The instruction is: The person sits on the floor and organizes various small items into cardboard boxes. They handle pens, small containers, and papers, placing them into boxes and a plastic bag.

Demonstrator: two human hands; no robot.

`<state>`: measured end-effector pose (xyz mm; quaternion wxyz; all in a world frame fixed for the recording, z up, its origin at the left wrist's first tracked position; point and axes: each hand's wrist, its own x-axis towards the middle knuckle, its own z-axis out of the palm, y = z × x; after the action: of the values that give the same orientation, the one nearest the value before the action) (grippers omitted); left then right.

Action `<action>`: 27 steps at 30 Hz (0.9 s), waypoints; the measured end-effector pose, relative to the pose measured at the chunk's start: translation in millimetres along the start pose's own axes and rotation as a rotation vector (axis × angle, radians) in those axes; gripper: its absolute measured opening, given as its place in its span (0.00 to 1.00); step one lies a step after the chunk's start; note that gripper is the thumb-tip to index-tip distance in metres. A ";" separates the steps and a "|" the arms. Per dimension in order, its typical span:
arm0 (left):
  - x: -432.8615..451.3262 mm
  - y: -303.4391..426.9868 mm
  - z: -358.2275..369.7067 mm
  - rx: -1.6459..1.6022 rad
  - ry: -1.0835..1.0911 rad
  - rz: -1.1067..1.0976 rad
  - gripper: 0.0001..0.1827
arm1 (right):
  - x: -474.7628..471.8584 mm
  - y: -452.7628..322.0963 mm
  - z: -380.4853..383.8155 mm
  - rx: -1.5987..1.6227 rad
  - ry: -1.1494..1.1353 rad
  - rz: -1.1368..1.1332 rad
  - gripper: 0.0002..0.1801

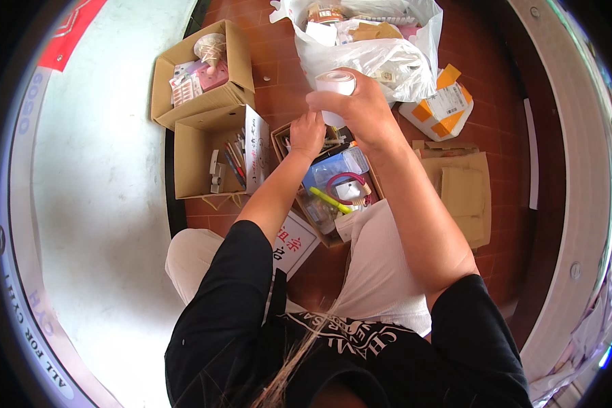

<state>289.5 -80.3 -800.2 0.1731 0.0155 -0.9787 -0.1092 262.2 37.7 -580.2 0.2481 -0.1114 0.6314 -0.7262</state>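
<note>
My right hand (370, 109) grips a rolled-up white sheet (335, 84), its coiled end facing up towards me. Just left of the roll and lower, my left hand (307, 133) reaches over the far end of an open cardboard box (311, 217). The left fingertips are partly hidden, so whether they hold anything cannot be told. Inside that box lie a blue plastic case (326, 171), a yellow-green marker (330, 200), a dark red ring-shaped band (344, 176) and clear plastic packaging (319, 211).
Cardboard boxes with pens (237, 163) and small packages (183, 92) stand on the left. A filled white plastic bag (403, 76), an orange-and-white parcel (441, 109) and flattened cardboard (464, 204) lie ahead and right. A sign with red and black writing (293, 242) is by my knees.
</note>
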 end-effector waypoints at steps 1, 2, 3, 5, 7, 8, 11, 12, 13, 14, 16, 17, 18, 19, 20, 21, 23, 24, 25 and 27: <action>-0.8 -7.0 10.6 -0.171 0.046 -0.040 0.14 | -2.0 -2.7 2.9 0.011 -0.005 0.013 0.18; -2.2 -15.2 24.0 -0.342 0.093 -0.081 0.14 | -3.4 -3.9 5.8 0.022 -0.010 0.025 0.17; 0.3 -13.7 28.1 -0.411 0.140 -0.094 0.13 | -2.8 -3.0 3.9 0.030 -0.014 0.022 0.18; 2.5 -14.9 33.4 -0.433 0.230 -0.092 0.12 | -1.2 0.0 1.8 0.047 -0.025 0.017 0.18; 9.5 -12.0 29.5 -0.337 0.262 -0.058 0.11 | -4.7 -4.6 2.0 -0.008 -0.017 0.022 0.18; 15.9 -11.1 27.9 -0.283 0.251 -0.037 0.10 | -5.9 -6.7 2.1 -0.034 -0.014 0.025 0.18; 14.6 -12.0 28.1 -0.231 0.173 -0.114 0.09 | -5.3 -4.3 1.2 -0.019 -0.011 0.022 0.16; 12.2 -10.4 24.2 -0.184 0.115 -0.160 0.09 | -4.6 -2.2 -0.8 -0.016 -0.012 0.011 0.15; 12.4 -8.2 10.6 -0.122 0.023 -0.202 0.09 | -4.9 -2.9 -3.3 -0.020 -0.024 0.017 0.16; 12.0 -5.5 -3.1 -0.056 -0.073 -0.239 0.08 | -5.5 -5.2 -5.8 -0.025 -0.036 0.023 0.16; 3.5 -9.3 -31.9 -0.148 -0.104 -0.255 0.08 | -6.9 -7.6 -5.6 -0.014 -0.057 0.033 0.16; 0.8 -13.7 -39.0 -0.196 -0.119 -0.262 0.09 | -7.0 -7.8 -6.6 -0.004 -0.058 0.039 0.16; 1.7 -21.7 -41.1 -0.259 -0.084 -0.216 0.11 | -6.8 -8.8 -6.3 0.004 -0.063 0.042 0.16; 1.2 -29.4 -44.4 -0.306 -0.085 -0.219 0.11 | -8.0 -10.5 -5.4 -0.014 -0.051 0.038 0.16; 1.0 -37.3 -47.8 -0.352 -0.085 -0.222 0.11 | -9.9 -12.7 -4.0 -0.033 -0.039 0.033 0.16; 5.8 -35.7 -58.9 -0.403 -0.084 -0.223 0.12 | -10.4 -14.3 -4.4 -0.056 -0.024 0.029 0.16; 13.1 -29.6 -83.5 -0.411 -0.033 -0.217 0.12 | -10.6 -13.0 -4.4 -0.046 -0.031 0.021 0.16; 17.0 -30.3 -91.7 -0.446 -0.015 -0.221 0.12 | -10.7 -13.4 -3.8 -0.041 -0.036 0.015 0.16; 19.5 -31.3 -97.1 -0.481 0.003 -0.225 0.12 | -9.9 -12.2 -4.0 -0.034 -0.040 0.018 0.17; 22.2 -34.0 -99.1 -0.458 0.067 -0.238 0.13 | -7.6 -7.9 -4.4 -0.022 -0.048 0.026 0.17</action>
<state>302.3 -135.7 -709.4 0.1901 0.0947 -0.9134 -0.3471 264.8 45.9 -572.2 0.2713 -0.1232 0.6346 -0.7130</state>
